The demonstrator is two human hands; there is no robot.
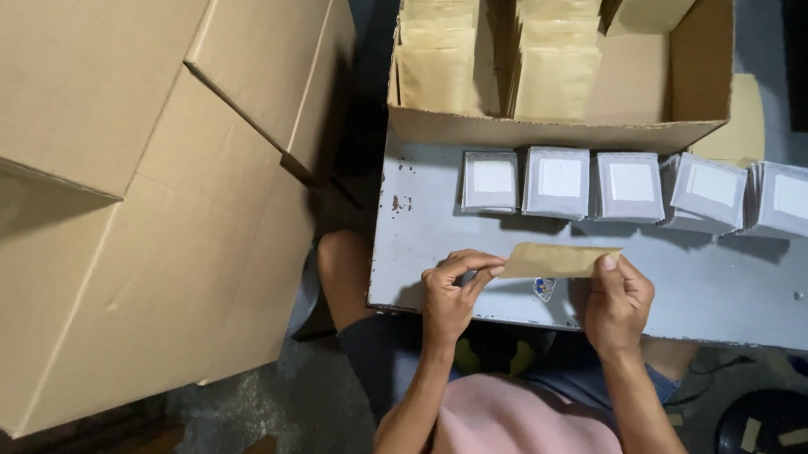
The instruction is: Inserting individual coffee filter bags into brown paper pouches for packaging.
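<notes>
We hold a brown paper strip [559, 261] between our two hands just below the middle of the frame. Our left hand [451, 295] has its thumb and forefinger pinched shut on the strip's left end, the other fingers curled in. Our right hand [616, 305] is closed on the right end, thumb on top, fingers folded underneath. The strip lies level above the near edge of the grey counter [718, 293]; we cannot tell whether it touches the surface.

Below our hands, at the bottom of the frame, we see our pink shirt [512, 439] and bare knee [341, 270]. At the lower right, a dark round bin [778, 446] on the floor holds small scraps.

Farther along the counter, a row of five stacks of white packets [649, 188] runs left to right, each just beside the next. Behind them, at the top of the frame, an open cardboard box [692, 95] holds upright rows of brown envelopes [499, 55]. The left half of the frame is filled by large cardboard cartons [135, 192] standing on the floor.
</notes>
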